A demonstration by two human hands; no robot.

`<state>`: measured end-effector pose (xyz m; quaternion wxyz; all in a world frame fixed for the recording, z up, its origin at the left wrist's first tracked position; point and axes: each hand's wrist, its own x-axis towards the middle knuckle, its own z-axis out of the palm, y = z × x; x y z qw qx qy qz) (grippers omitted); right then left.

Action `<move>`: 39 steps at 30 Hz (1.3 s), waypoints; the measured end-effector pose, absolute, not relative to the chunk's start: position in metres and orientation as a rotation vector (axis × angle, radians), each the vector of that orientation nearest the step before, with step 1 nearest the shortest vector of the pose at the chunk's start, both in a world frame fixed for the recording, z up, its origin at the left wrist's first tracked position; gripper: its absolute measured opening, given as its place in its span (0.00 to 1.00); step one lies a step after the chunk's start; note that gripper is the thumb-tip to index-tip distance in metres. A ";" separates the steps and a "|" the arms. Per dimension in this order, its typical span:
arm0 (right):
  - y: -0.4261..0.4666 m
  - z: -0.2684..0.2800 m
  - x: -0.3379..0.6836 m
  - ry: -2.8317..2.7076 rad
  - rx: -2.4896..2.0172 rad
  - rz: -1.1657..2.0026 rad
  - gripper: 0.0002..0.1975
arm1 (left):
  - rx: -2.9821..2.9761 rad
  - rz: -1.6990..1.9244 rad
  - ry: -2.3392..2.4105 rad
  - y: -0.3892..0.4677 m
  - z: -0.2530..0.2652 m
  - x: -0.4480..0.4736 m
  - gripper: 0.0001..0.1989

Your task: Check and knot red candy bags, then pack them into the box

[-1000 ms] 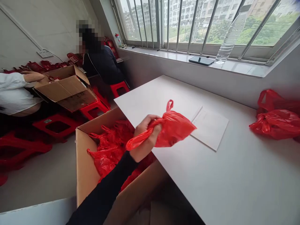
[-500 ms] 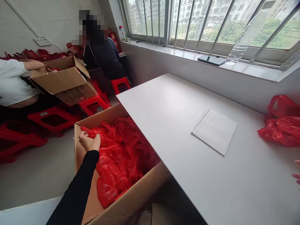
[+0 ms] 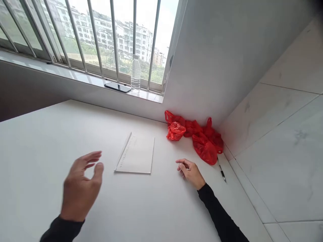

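My left hand [image 3: 81, 185] is raised over the left part of the white table [image 3: 121, 208], fingers and thumb apart, with nothing between them. Right of it lies a white notepad [image 3: 137, 155] with a line of print near its left edge. My right hand [image 3: 189, 172] is low over the table on the notepad's other side. Its fingers are loosely bent, the index stretched out, and I see nothing in them. Beyond it, red plastic bags lie against the wall: a knotted bag [image 3: 176, 130] and a fuller bag [image 3: 205, 149]. My right hand touches neither.
A black pen [image 3: 222, 172] lies by the right wall [image 3: 285, 151]. On the window sill are a phone [image 3: 117, 87] and an upright clear water bottle [image 3: 135, 74]. Metal bars [image 3: 114, 40] cross the window.
The view has swung right, away from the cardboard box. My left hand has left the red bags there and is now over the table. My right hand has come fully into view.
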<state>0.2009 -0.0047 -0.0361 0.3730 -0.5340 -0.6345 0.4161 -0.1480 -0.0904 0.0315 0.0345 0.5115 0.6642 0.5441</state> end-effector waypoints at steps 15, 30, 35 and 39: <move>-0.007 -0.048 0.211 -1.387 -1.238 1.128 0.17 | 2.021 1.060 1.637 0.120 0.000 0.052 0.16; -0.033 -0.021 0.221 -1.439 -1.257 0.964 0.28 | 2.393 0.907 1.218 -0.130 0.008 0.016 0.26; -0.048 -0.015 0.215 -1.493 -1.265 1.013 0.10 | 1.949 1.185 1.500 -0.109 0.016 -0.012 0.20; -0.064 -0.004 0.212 -1.547 -1.225 1.057 0.07 | 1.760 1.094 1.533 -0.082 0.012 -0.015 0.18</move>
